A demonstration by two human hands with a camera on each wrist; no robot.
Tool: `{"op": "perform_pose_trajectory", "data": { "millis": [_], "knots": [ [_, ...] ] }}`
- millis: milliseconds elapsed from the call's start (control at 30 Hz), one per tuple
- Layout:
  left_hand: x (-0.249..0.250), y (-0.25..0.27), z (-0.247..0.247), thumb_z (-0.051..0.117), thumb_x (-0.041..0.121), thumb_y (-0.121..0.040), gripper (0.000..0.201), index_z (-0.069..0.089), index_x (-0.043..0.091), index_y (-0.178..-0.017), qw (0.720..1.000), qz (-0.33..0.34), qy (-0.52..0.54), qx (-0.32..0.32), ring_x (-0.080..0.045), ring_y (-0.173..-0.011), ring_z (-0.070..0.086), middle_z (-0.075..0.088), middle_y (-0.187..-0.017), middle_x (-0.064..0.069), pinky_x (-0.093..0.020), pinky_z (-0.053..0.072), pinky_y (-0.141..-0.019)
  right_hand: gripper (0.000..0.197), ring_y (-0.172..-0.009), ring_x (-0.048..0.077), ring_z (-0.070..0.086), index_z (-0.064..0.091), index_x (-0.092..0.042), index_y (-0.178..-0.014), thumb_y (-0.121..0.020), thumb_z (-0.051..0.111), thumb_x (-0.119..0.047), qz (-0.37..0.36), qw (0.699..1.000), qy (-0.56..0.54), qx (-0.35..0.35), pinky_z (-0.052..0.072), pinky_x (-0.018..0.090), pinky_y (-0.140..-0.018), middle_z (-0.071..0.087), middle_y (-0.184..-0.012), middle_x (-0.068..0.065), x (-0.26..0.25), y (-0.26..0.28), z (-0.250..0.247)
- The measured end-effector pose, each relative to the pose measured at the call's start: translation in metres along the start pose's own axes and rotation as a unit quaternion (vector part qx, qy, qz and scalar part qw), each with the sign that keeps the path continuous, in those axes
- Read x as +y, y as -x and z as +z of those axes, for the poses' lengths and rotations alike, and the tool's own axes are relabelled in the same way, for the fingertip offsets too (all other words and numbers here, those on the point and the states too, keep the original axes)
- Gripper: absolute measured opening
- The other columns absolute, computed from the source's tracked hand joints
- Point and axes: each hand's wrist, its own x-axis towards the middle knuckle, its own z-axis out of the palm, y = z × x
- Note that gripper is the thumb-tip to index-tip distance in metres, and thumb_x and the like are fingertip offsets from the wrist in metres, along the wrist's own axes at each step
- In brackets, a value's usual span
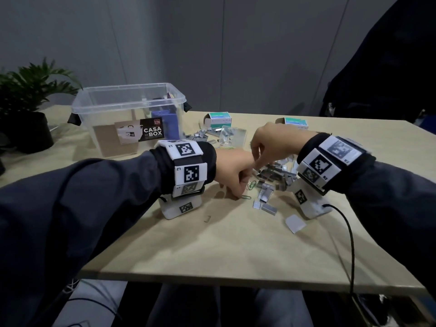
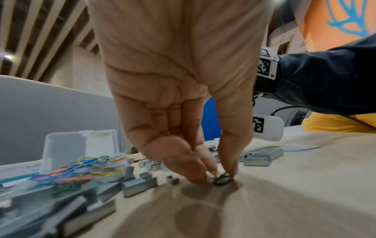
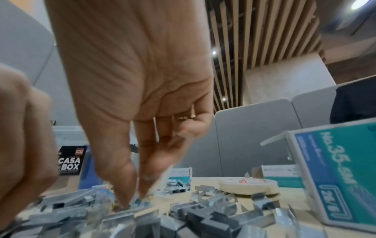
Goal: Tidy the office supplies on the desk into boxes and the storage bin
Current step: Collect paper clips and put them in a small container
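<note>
left hand (image 2: 179, 90): fingers pinched a green paper clip (image 2: 221, 180) on the counter (image 1: 236, 244) | right hand (image 1: 271, 143): fingers dipped into staple pile (image 1: 273, 175), grip unclear | storage bin (image 1: 128, 116) far-left

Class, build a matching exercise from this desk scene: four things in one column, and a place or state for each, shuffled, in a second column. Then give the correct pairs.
Things
1. green paper clip
2. storage bin
3. right hand
4. plant

Places or states
A. far left, in a dark pot
B. fingertips down in the pile of staples
C. pinched on the desk by the left hand
D. clear, lid off, labelled CASA BOX

Pairs: 1-C, 2-D, 3-B, 4-A
</note>
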Motion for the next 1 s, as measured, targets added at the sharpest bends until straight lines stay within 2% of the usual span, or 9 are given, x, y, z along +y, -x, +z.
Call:
{"op": "perform_pose_trajectory", "data": {
  "millis": [100, 167, 233, 333, 433, 533, 700, 867, 1000],
  "knots": [
    [-0.009, 0.007, 0.000, 0.077, 0.006, -0.074, 0.006, 0.075, 0.004, -0.079, 1.000, -0.015, 0.009, -0.010, -0.009, -0.059, 0.061, 0.071, -0.071, -0.004, -0.028, 0.055, -0.063, 0.016, -0.060, -0.005, 0.057, 0.074, -0.033, -0.085, -0.073, 0.083, -0.033, -0.068, 0.995, -0.057, -0.043, 0.048, 0.027, -0.065, 0.070, -0.071, -0.013, 0.003, 0.006, -0.006],
    [-0.017, 0.013, -0.001, 0.077, 0.006, -0.074, 0.006, 0.074, 0.005, -0.078, 0.999, -0.025, 0.017, -0.011, 0.000, -0.051, 0.056, 0.066, -0.062, 0.006, -0.020, 0.050, -0.056, 0.022, -0.060, -0.007, 0.057, 0.074, -0.037, -0.087, -0.069, 0.086, -0.035, -0.101, 0.986, -0.086, -0.101, 0.047, 0.025, -0.067, 0.071, -0.072, -0.015, 0.001, 0.011, -0.005],
    [-0.023, 0.019, -0.001, 0.078, 0.007, -0.074, 0.006, 0.074, 0.005, -0.078, 0.999, -0.036, 0.022, -0.011, 0.002, -0.047, 0.054, 0.061, -0.053, 0.015, -0.019, 0.049, -0.055, 0.023, -0.060, -0.007, 0.056, 0.074, -0.038, -0.085, -0.068, 0.088, -0.032, -0.113, 0.983, -0.091, -0.116, 0.046, 0.022, -0.066, 0.071, -0.073, -0.015, -0.003, 0.011, 0.000],
    [-0.028, 0.025, -0.002, 0.078, 0.008, -0.074, 0.007, 0.074, 0.005, -0.079, 0.999, -0.042, 0.011, -0.015, 0.001, -0.048, 0.054, 0.061, -0.053, 0.015, -0.024, 0.051, -0.059, 0.018, -0.060, -0.002, 0.059, 0.075, -0.030, -0.080, -0.069, 0.087, -0.022, -0.102, 0.983, -0.099, -0.115, 0.050, 0.025, -0.067, 0.071, -0.071, -0.011, -0.008, 0.006, 0.005],
    [-0.030, 0.027, -0.002, 0.076, 0.007, -0.074, 0.004, 0.074, 0.005, -0.077, 0.998, -0.056, 0.005, -0.018, -0.009, -0.058, 0.060, 0.066, -0.063, 0.002, -0.029, 0.053, -0.064, 0.013, -0.071, 0.010, 0.066, 0.076, -0.026, -0.078, -0.070, 0.085, -0.022, -0.091, 0.985, -0.087, -0.119, 0.054, 0.028, -0.071, 0.075, -0.077, -0.005, -0.011, 0.004, 0.005],
    [-0.031, 0.027, -0.002, 0.074, 0.005, -0.074, 0.003, 0.073, 0.006, -0.075, 0.998, -0.059, 0.001, -0.018, -0.016, -0.062, 0.062, 0.068, -0.067, -0.002, -0.028, 0.053, -0.063, 0.011, -0.068, 0.010, 0.063, 0.073, -0.028, -0.071, -0.072, 0.083, -0.024, -0.090, 0.985, -0.074, -0.127, 0.052, 0.028, -0.068, 0.075, -0.077, -0.002, -0.012, 0.002, 0.007],
    [-0.034, 0.027, -0.003, 0.076, 0.005, -0.074, 0.012, 0.070, 0.003, -0.084, 0.998, -0.065, 0.022, 0.000, -0.026, -0.070, 0.068, 0.070, -0.073, -0.006, -0.035, 0.057, -0.069, 0.016, -0.063, 0.006, 0.063, 0.069, -0.026, -0.066, -0.073, 0.082, -0.020, -0.091, 0.986, -0.084, -0.115, 0.053, 0.026, -0.066, 0.073, -0.071, -0.007, -0.009, 0.003, 0.007],
    [-0.031, 0.029, -0.002, 0.079, 0.013, -0.074, 0.017, 0.071, 0.005, -0.088, 0.998, -0.067, 0.015, 0.007, -0.013, -0.062, 0.061, 0.065, -0.067, 0.004, -0.033, 0.056, -0.070, 0.010, -0.059, 0.002, 0.059, 0.069, -0.020, -0.072, -0.077, 0.076, -0.015, -0.072, 0.988, -0.122, -0.062, 0.052, 0.026, -0.066, 0.071, -0.069, -0.008, -0.003, 0.001, -0.003],
    [-0.024, 0.029, -0.001, 0.075, 0.008, -0.074, 0.012, 0.073, 0.006, -0.086, 0.998, -0.050, -0.033, 0.020, -0.003, -0.058, 0.054, 0.060, -0.064, 0.010, -0.025, 0.050, -0.068, 0.009, -0.056, -0.007, 0.061, 0.071, -0.016, -0.080, -0.077, 0.078, -0.010, -0.049, 0.979, -0.193, 0.031, 0.050, 0.017, -0.063, 0.073, -0.070, -0.006, 0.001, -0.008, -0.008]
  ]
}}
